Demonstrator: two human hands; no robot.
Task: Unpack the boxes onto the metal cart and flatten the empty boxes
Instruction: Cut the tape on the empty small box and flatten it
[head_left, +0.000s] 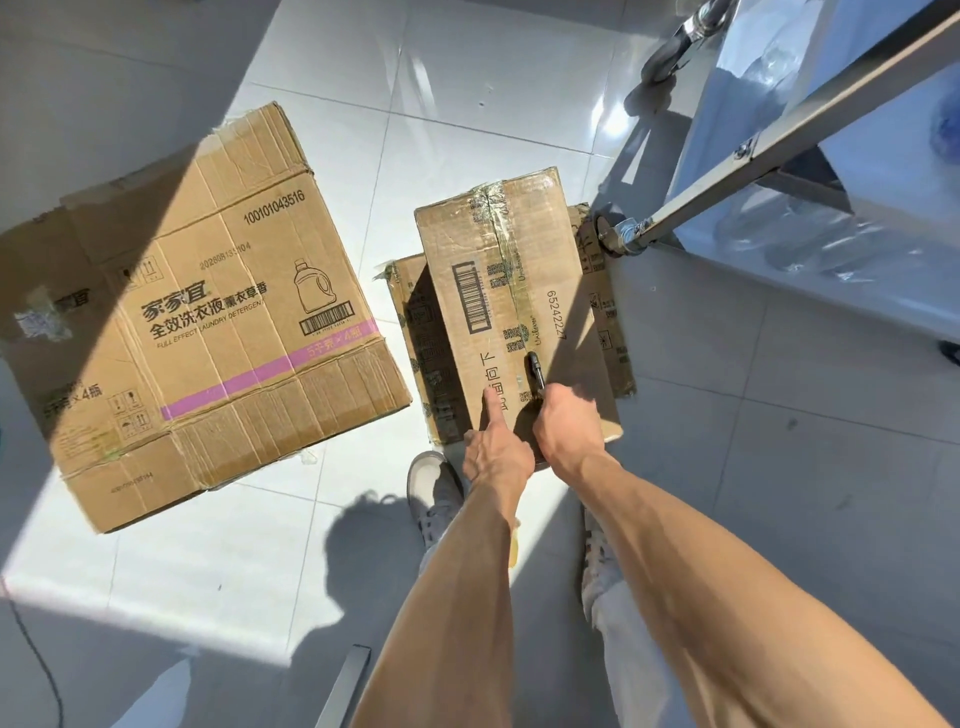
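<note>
My right hand (563, 423) is curled round a black-handled cutter (536, 370), its tip on the taped seam just ahead of my knuckles. My left hand (496, 441) presses beside it, forefinger straight, steadying the small box (519, 291) under both palms. The corrugated board looks stiff but light; the glossy tape looks slick. The flattened detergent box (218, 312) lies well off to my left, the metal cart (779, 140) beyond my right.

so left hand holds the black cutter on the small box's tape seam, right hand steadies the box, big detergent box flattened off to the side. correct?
Hands are swapped. The head view shows the right hand gripping the black cutter on the small box tape seam, while the left hand steadies it. The detergent box does lie flattened alongside.
</note>
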